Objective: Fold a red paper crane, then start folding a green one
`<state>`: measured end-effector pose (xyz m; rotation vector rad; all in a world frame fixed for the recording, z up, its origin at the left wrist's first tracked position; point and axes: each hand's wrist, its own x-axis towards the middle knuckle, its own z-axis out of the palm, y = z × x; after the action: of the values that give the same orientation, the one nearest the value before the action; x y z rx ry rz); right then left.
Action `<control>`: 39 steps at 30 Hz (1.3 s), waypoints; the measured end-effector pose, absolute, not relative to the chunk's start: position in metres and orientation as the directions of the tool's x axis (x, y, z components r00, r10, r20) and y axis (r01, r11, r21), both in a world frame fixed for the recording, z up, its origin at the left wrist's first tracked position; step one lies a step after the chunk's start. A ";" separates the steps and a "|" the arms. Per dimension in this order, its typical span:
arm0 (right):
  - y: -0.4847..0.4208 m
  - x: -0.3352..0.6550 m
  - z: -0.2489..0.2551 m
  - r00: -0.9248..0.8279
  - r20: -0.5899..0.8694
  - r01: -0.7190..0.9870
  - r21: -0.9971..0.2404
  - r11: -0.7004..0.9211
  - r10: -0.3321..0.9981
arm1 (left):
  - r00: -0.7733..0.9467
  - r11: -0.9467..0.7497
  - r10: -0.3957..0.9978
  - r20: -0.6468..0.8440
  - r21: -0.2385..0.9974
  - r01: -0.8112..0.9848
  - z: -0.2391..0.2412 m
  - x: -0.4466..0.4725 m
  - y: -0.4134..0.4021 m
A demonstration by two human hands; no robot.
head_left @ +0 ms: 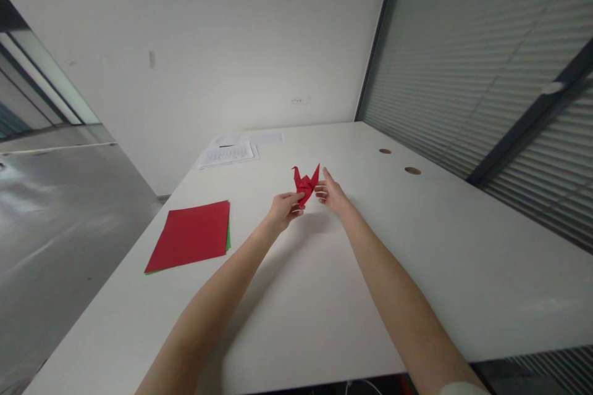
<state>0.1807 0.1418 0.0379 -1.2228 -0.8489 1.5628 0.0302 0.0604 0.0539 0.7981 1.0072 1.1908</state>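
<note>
A small folded red paper crane [305,184] is held up above the white table, its bent head at the left and its pointed tail at the right. My left hand [287,208] pinches its lower left part between thumb and fingers. Close beside the tail is my right hand [330,192], thumb raised and fingers apart; whether its fingertips touch the paper I cannot tell.
Red square paper [192,233] lies at the table's left side, with green paper [228,238] showing under its edge. Printed sheets [230,153] lie toward the back left. Two round holes [412,170] pierce the white table [296,333] near the blinds [463,74].
</note>
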 end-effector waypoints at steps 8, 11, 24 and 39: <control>0.147 0.196 0.038 -0.246 -0.347 -0.166 -0.905 -0.392 0.905 | 0.186 0.317 0.946 -0.265 0.879 -0.356 0.056 0.051 0.044; 0.145 0.195 0.038 -0.259 -0.339 -0.158 -0.909 -0.386 0.904 | 0.193 0.338 0.939 -0.285 0.871 -0.358 0.057 0.054 0.041; 0.149 0.197 0.034 -0.273 -0.325 -0.138 -0.918 -0.371 0.905 | 0.180 0.384 0.923 -0.340 0.840 -0.383 0.058 0.060 0.038; 0.150 0.194 0.030 -0.261 -0.259 -0.201 -0.928 -0.314 0.930 | 0.172 0.375 0.927 -0.333 0.836 -0.402 0.057 0.060 0.038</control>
<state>0.1942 0.1495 0.0302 -1.1117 -1.0340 1.7051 0.0595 0.0384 0.0567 0.6679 0.9731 1.0490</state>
